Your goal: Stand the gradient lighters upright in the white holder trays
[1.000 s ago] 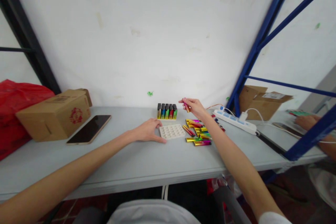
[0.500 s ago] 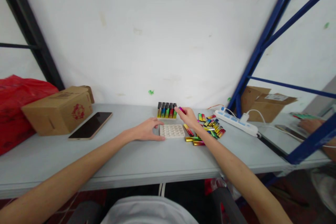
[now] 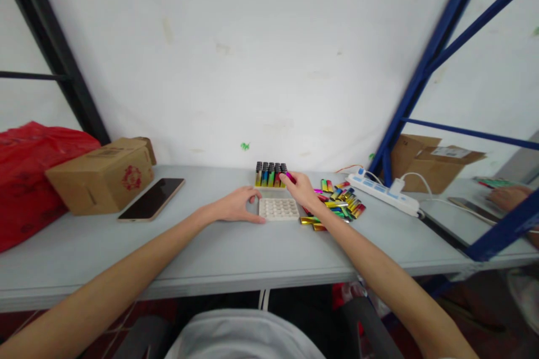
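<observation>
A white tray (image 3: pixel 278 209) with rows of round holes lies flat on the table. My left hand (image 3: pixel 240 205) spans its left end, thumb at the near corner and fingers at the far one, steadying it. Pinched in the fingers of my right hand (image 3: pixel 301 188) is a shiny purple tube (image 3: pixel 289 176), partly hidden by the fingers. That hand is at the right edge of a block of upright, black-topped, lighter-like tubes (image 3: pixel 269 176) behind the tray. Loose shiny coloured tubes (image 3: pixel 347 199) lie in a heap to the right, partly behind my right forearm.
On the left are a phone (image 3: pixel 152 199), a cardboard box (image 3: pixel 103 176) and a red bag (image 3: pixel 33 179). A white power strip (image 3: pixel 383 193) lies beyond the heap, near a blue shelf post (image 3: pixel 386 165) and an open carton (image 3: pixel 429 162). Another person's hand (image 3: pixel 507 198) is at far right.
My right hand, with the purple tube, has come slightly closer to the right edge of the upright block. The view has shifted a little; my left hand stays at the tray.
</observation>
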`<state>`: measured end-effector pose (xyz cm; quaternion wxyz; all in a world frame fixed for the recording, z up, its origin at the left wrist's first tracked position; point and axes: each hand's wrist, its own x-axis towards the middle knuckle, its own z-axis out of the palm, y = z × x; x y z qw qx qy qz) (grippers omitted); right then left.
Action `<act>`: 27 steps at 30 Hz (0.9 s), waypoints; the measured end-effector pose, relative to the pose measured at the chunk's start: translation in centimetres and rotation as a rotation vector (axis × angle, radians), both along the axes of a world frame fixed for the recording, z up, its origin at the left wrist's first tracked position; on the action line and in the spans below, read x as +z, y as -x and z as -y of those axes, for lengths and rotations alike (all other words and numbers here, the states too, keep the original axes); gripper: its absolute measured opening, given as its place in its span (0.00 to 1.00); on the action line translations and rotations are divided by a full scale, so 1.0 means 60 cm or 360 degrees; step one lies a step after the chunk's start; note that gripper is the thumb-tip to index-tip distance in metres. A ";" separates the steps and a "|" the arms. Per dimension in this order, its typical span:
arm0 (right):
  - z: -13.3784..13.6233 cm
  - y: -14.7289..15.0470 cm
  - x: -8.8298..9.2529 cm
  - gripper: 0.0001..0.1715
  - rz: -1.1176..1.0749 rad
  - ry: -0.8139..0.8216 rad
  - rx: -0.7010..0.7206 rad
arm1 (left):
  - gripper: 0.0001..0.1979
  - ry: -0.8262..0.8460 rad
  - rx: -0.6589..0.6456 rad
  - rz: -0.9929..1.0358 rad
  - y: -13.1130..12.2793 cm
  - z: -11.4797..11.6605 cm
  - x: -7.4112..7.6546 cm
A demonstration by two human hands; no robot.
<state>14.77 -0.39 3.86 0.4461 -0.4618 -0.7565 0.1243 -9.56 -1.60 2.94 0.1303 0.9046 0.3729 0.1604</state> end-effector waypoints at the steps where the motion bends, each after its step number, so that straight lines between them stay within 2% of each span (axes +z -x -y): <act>1: 0.002 0.001 0.001 0.26 0.0011 0.0003 0.0009 | 0.36 0.0002 0.0000 -0.0010 0.000 0.000 0.001; 6: 0.008 0.006 0.000 0.26 0.0066 0.0065 -0.0031 | 0.36 0.0035 0.0009 -0.0032 -0.002 0.001 0.004; 10: 0.001 0.005 -0.004 0.23 0.0076 0.0032 -0.0083 | 0.37 0.0046 -0.0003 0.0004 -0.002 0.002 0.004; 13: -0.002 0.004 -0.003 0.24 0.0078 0.0010 -0.0070 | 0.37 0.0055 0.0000 0.0007 -0.002 0.003 0.005; 16: 0.003 0.001 0.004 0.26 0.0087 -0.0016 0.0030 | 0.37 0.0053 0.0001 0.0014 -0.002 0.004 0.006; 20: 0.015 -0.002 0.015 0.25 0.0143 0.0074 0.0321 | 0.36 0.0064 -0.0007 0.0067 -0.002 0.003 0.003; 22: 0.019 -0.001 0.018 0.25 0.0236 0.0038 0.0427 | 0.37 0.0078 -0.0004 0.0084 -0.001 0.001 0.001; 25: 0.022 0.006 0.017 0.27 0.0416 -0.0121 0.0418 | 0.38 0.0109 0.0022 0.0093 0.001 -0.003 -0.002; 27: 0.023 0.012 0.013 0.27 0.0449 -0.0111 0.0366 | 0.40 0.0135 0.0033 0.0109 0.001 -0.005 -0.004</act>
